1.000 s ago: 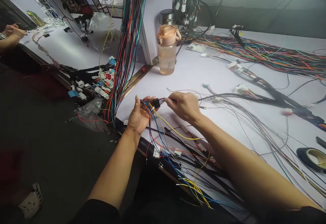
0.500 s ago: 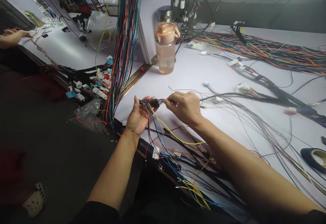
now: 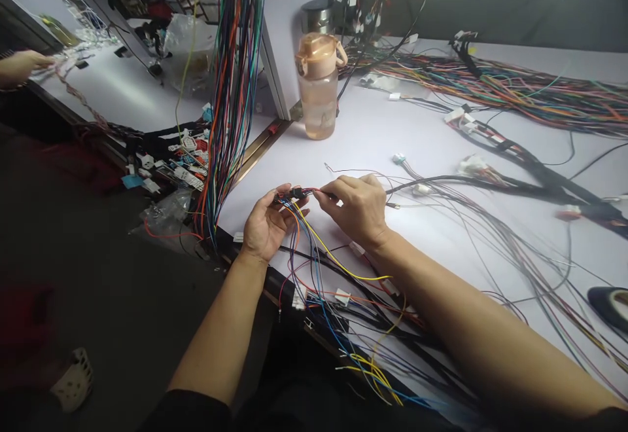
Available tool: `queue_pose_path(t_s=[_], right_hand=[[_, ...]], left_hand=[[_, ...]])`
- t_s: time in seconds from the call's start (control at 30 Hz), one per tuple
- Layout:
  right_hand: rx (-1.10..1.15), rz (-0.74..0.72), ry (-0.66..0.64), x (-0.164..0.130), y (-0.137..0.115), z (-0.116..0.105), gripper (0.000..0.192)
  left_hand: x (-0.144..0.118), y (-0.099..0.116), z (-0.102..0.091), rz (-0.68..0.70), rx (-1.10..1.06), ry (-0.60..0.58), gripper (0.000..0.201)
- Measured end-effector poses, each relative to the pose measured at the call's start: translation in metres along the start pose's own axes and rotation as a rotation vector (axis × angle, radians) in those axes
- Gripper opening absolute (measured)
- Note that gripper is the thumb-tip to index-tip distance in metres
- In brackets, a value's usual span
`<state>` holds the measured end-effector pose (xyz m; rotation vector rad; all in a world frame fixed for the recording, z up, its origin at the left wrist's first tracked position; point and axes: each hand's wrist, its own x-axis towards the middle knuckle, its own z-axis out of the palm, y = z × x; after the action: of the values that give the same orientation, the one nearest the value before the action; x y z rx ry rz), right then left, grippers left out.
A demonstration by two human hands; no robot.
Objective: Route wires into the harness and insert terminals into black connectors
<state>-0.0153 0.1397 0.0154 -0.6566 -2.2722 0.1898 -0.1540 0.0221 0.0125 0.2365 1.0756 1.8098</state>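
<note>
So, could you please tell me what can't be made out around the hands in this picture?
- Head view: the black connector is too small to count its cavities, and the left hand covers part of it.
- Which wire the right hand pinches: hidden by its fingertips.
- Tape roll: cut off by the right edge.
- Bottle: its print is unreadable.

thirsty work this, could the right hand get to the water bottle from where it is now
Probably yes. The right hand is pinching a wire at the black connector, and only bare white table lies between it and the water bottle; it would have to let go first.
</note>
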Motion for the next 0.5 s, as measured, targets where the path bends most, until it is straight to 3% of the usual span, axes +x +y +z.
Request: queue_pose_path(t_s=[0.23, 0.5], right_hand=[[-0.016, -0.063, 0.012, -0.001, 0.0, 0.002, 0.03], [0.056, -0.112, -0.141, 0.003, 0.003, -0.011, 0.032]], left_hand=[[0.001, -0.008, 0.001, 0.115, 0.123, -0.014, 0.02], [0.001, -0.008, 0.002, 0.083, 0.149, 0.02, 0.02]])
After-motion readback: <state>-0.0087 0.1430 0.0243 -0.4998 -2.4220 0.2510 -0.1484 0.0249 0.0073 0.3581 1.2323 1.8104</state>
